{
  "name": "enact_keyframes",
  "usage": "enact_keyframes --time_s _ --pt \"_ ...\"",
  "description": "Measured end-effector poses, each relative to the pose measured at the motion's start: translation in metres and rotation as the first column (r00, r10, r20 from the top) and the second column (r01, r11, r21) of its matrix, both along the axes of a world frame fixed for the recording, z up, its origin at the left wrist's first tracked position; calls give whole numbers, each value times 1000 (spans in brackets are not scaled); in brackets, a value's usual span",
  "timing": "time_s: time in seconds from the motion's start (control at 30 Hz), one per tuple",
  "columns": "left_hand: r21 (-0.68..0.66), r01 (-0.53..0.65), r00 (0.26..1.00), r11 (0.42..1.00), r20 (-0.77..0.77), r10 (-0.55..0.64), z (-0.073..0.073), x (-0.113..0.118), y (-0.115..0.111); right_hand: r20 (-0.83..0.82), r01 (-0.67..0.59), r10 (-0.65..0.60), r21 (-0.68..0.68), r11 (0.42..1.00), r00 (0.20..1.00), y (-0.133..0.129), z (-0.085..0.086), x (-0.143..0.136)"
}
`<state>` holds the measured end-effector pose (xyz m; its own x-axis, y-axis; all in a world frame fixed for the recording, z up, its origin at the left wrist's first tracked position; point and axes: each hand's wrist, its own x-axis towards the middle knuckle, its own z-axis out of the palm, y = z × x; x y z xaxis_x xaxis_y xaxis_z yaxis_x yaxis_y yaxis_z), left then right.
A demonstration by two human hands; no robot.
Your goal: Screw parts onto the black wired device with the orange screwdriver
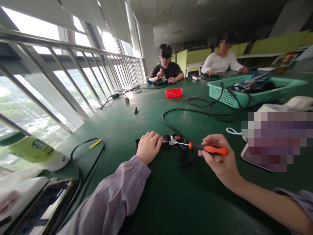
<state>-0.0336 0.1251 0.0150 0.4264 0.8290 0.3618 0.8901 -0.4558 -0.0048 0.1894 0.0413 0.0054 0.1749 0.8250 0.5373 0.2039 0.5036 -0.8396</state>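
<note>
On the green table lies an opened black corded device (168,141), with metal and orange inner parts and thin coloured wires showing. My left hand (149,147) grips its left end from above, hiding that part. Between the fingers of my right hand (221,163) is an orange and black screwdriver (210,149), held nearly level and pointing left. Its thin shaft reaches over the exposed inner parts; whether the tip touches them I cannot tell. A black cable (171,121) loops away from the device toward the basket.
A green basket (220,93) of tools stands back right, near a red tray (174,94). One small black part (136,111) lies mid-table. Left are a bottle (36,150), a phone (46,209) and a black strap (91,169). Two people sit across the table.
</note>
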Motion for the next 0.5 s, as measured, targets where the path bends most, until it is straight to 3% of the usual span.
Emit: enact_keyframes --time_s 0.23,0.5 --pt "-12 34 999 999 -4 -34 1 0 0 78 -37 41 -47 998 996 -10 5 -3" --pt "-6 148 989 989 7 -148 2 0 -4 132 92 -111 141 986 985 -5 -2 -3"
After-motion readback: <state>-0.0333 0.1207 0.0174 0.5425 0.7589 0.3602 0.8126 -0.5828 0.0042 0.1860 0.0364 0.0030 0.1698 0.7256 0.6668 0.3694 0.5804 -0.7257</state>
